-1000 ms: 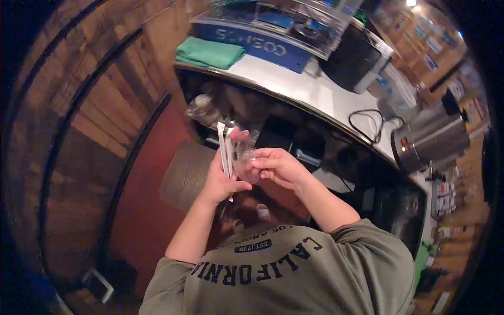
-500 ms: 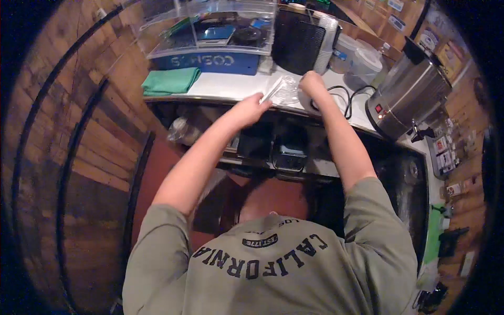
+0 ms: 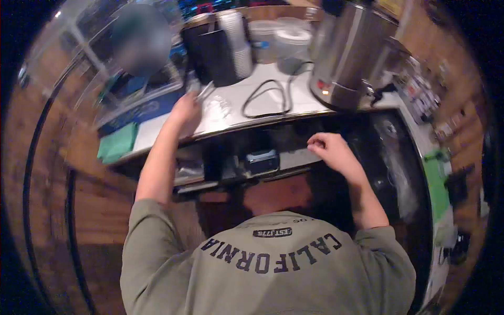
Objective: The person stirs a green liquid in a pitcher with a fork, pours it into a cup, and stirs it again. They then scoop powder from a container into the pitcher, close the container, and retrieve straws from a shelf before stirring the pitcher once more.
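Observation:
My left hand (image 3: 188, 113) is at the front of the white counter (image 3: 167, 122), closed around a thin white stick-like item (image 3: 206, 90) whose tip points up and right. Just right of it, crumpled clear plastic (image 3: 218, 107) lies on the counter. My right hand (image 3: 332, 149) hovers in front of the counter, by the lower shelf (image 3: 299, 158). Its fingers are curled in, and nothing shows between them. A black cable (image 3: 266, 114) lies looped on the counter between the two hands.
A metal urn with a tap (image 3: 349, 58) stands at the right. Behind are a black holder (image 3: 212, 58), stacked cups (image 3: 239, 44) and a clear tub (image 3: 292, 42). Left are a green cloth (image 3: 117, 143) and a blue box (image 3: 139, 107). The counter's edge runs below the cable.
My view has turned to the right. My right hand has left the plastic and drawn back below the counter edge. The left hand still holds the white item.

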`<state>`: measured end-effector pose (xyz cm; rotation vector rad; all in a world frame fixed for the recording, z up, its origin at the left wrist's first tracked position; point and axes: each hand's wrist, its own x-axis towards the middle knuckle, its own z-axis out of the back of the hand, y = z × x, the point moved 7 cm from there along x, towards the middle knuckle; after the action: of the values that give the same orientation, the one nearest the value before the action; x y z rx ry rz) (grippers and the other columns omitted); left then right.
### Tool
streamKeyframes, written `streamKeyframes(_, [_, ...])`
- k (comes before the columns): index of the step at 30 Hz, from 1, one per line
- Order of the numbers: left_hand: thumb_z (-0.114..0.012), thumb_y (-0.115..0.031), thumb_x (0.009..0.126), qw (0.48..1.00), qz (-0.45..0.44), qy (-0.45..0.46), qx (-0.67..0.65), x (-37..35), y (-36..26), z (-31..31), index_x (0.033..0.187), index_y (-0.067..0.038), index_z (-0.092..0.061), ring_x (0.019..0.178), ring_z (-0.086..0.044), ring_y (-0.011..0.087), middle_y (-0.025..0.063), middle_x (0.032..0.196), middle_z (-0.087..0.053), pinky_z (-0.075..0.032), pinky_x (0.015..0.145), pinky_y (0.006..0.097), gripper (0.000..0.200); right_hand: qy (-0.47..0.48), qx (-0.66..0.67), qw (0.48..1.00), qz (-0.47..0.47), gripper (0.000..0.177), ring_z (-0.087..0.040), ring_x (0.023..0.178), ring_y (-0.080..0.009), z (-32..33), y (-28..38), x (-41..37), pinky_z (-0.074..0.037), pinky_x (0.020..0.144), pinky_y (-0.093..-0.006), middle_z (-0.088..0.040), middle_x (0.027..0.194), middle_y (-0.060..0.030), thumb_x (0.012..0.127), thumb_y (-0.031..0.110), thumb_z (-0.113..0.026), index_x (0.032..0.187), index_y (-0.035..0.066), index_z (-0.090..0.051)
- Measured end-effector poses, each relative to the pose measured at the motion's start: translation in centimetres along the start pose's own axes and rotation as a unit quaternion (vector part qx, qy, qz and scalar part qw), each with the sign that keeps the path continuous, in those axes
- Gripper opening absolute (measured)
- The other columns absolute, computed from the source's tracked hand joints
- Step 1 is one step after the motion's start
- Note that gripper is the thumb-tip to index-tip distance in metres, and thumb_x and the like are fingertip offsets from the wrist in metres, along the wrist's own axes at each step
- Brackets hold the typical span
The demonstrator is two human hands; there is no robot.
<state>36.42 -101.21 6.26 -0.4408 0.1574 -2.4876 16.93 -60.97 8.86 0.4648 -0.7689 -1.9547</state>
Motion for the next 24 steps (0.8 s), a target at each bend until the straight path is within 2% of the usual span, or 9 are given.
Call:
streamKeyframes(4, [-0.050, -0.010, 0.080, 0.999, 0.005, -0.024, -0.047, -1.4, -3.3, 2.3, 0.108, -0.001, -0.060, 0.106, -0.055, 0.0381, 0.0233, 0.112, -0.059, -0.043, 0.093, 0.0410, 0.031, -0.018, 0.025, 0.999, 0.022, 0.027, -0.064, 0.075, -0.0224, 1.2, -3.3, -5.8, -0.050, 0.071, -0.0322, -0.066, 0.081, -0.0134, 0.081, 0.023, -0.064, 0.098, 0.002, -0.065])
streamKeyframes(5, [-0.050, -0.007, 0.077, 0.994, 0.072, 0.057, -0.060, -1.1, -3.0, 1.9, 0.110, -0.002, -0.060, 0.105, -0.056, 0.0373, 0.0204, 0.113, -0.060, -0.044, 0.093, 0.0398, 0.034, -0.033, 0.020, 0.998, 0.050, 0.029, -0.064, 0.077, -0.0255, 1.7, -3.4, -7.2, -0.050, 0.072, -0.0337, -0.066, 0.083, -0.0142, 0.081, 0.025, -0.063, 0.099, 0.002, -0.064])
streamKeyframes(6, [-0.050, -0.007, 0.076, 0.996, -0.073, 0.030, 0.043, -0.9, -3.9, 2.1, 0.114, -0.003, -0.060, 0.106, -0.057, 0.0356, 0.0205, 0.113, -0.061, -0.044, 0.093, 0.0384, 0.039, -0.044, -0.003, 0.999, 0.031, 0.029, -0.064, 0.078, -0.0272, 2.1, -3.5, -8.8, -0.050, 0.072, -0.0352, -0.066, 0.084, -0.0147, 0.081, 0.026, -0.063, 0.098, 0.002, -0.064])
streamKeyframes(10, [-0.057, -0.011, 0.078, 0.988, 0.007, 0.088, -0.126, -0.3, -1.2, 0.3, 0.120, 0.002, -0.055, 0.106, -0.058, 0.0344, 0.0225, 0.112, -0.060, -0.045, 0.091, 0.0375, 0.045, -0.107, -0.024, 0.989, -0.103, 0.029, -0.064, 0.077, -0.0287, 3.9, -5.7, -17.3, -0.050, 0.071, -0.0375, -0.066, 0.082, -0.0143, 0.081, 0.026, -0.064, 0.097, 0.002, -0.064])
streamKeyframes(11, [-0.059, -0.013, 0.081, 0.997, -0.067, 0.025, -0.005, 0.3, 0.3, -0.1, 0.118, 0.002, -0.056, 0.105, -0.058, 0.0323, 0.0220, 0.115, -0.059, -0.046, 0.088, 0.0365, 0.040, -0.126, -0.029, 0.984, -0.126, 0.029, -0.064, 0.076, -0.0284, 4.4, -6.1, -19.6, -0.050, 0.070, -0.0372, -0.066, 0.082, -0.0139, 0.081, 0.026, -0.064, 0.097, 0.002, -0.064])
streamKeyframes(14, [-0.054, -0.013, 0.090, 0.981, -0.109, -0.048, -0.152, -4.3, -8.7, 4.3, 0.111, 0.002, -0.058, 0.095, -0.058, 0.0258, 0.0165, 0.108, -0.060, -0.047, 0.080, 0.0337, 0.026, -0.229, -0.046, 0.957, -0.174, 0.028, -0.064, 0.075, -0.0277, 7.0, -8.0, -26.9, -0.050, 0.069, -0.0374, -0.067, 0.081, -0.0127, 0.078, 0.027, -0.066, 0.094, 0.004, -0.066])
streamKeyframes(18, [-0.051, -0.012, 0.094, 0.943, -0.218, -0.088, -0.235, -9.9, -19.0, 4.7, 0.105, 0.001, -0.060, 0.086, -0.055, 0.0193, 0.0104, 0.100, -0.061, -0.044, 0.071, 0.0296, 0.020, -0.375, -0.045, 0.869, -0.320, 0.026, -0.065, 0.075, -0.0282, 12.4, -11.9, -38.3, -0.051, 0.071, -0.0367, -0.067, 0.082, -0.0149, 0.076, 0.026, -0.067, 0.092, 0.005, -0.068])
streamKeyframes(21, [-0.054, -0.009, 0.091, 0.895, -0.236, 0.041, -0.376, -14.6, -28.3, 0.7, 0.097, -0.001, -0.061, 0.082, -0.054, 0.0134, 0.0048, 0.094, -0.060, -0.042, 0.067, 0.0247, 0.012, -0.461, -0.153, 0.783, -0.389, 0.023, -0.065, 0.083, -0.0319, 17.2, -12.4, -48.4, -0.051, 0.076, -0.0401, -0.067, 0.087, -0.0163, 0.079, 0.022, -0.061, 0.094, 0.006, -0.068])
streamKeyframes(24, [-0.054, -0.006, 0.091, 0.855, -0.282, 0.154, -0.408, -18.6, -36.2, -3.4, 0.092, 0.000, -0.060, 0.081, -0.053, 0.0115, 0.0036, 0.090, -0.059, -0.042, 0.070, 0.0229, 0.008, -0.477, -0.311, 0.626, -0.532, 0.021, -0.063, 0.087, -0.0362, 21.7, -17.3, -62.2, -0.049, 0.080, -0.0440, -0.066, 0.089, -0.0197, 0.082, 0.017, -0.056, 0.093, 0.005, -0.068])
